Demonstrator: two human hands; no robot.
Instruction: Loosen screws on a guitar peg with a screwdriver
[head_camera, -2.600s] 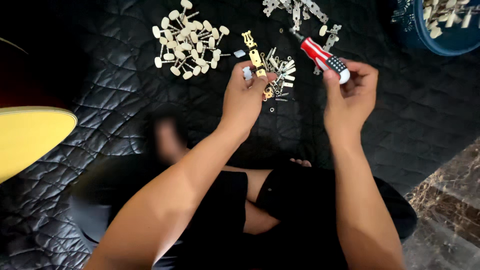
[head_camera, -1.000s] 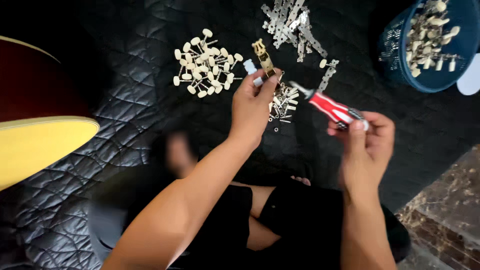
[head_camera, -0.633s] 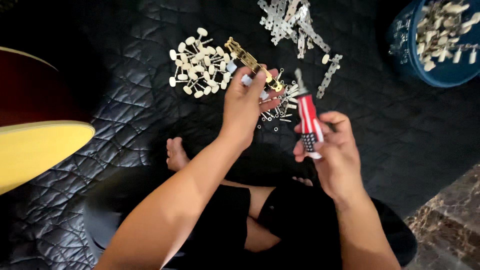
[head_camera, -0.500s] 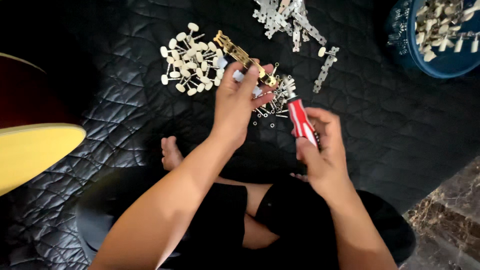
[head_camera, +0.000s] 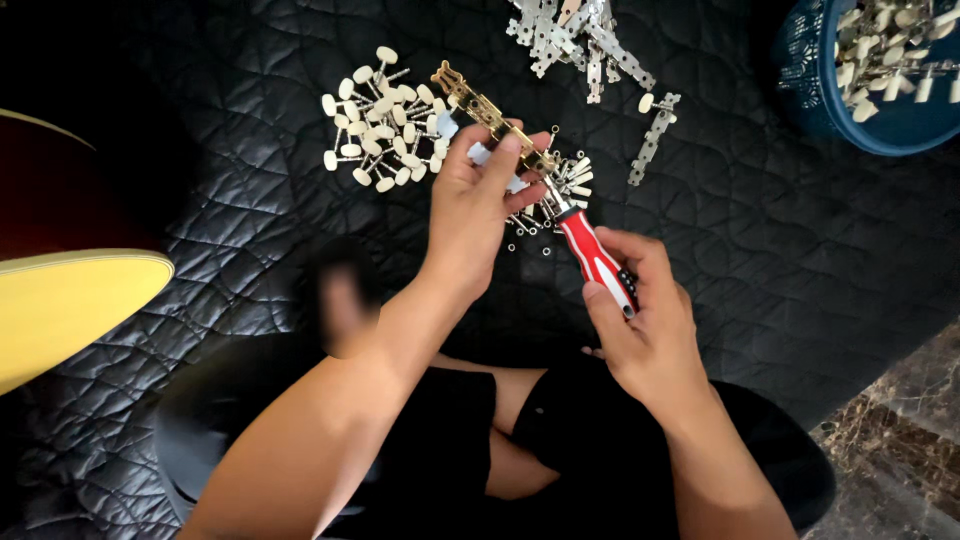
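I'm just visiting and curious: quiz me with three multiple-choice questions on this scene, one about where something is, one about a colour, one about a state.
1. Where does the pile of cream knobs lie?
A. On the black quilted mat, left of the left hand
B. In the person's lap
C. On the yellow surface

2. What colour is the screwdriver handle?
A. Green and white
B. Red and black
C. All yellow

3. What is the left hand doing?
A. Resting flat on the mat
B. Reaching into the blue bowl
C. Gripping a brass strip

Answers:
1. A: the knobs sit on the mat, just left of the raised hand.
2. B: the handle in the right hand is red with black parts.
3. C: its fingers close round the brass strip, which the screwdriver tip meets.
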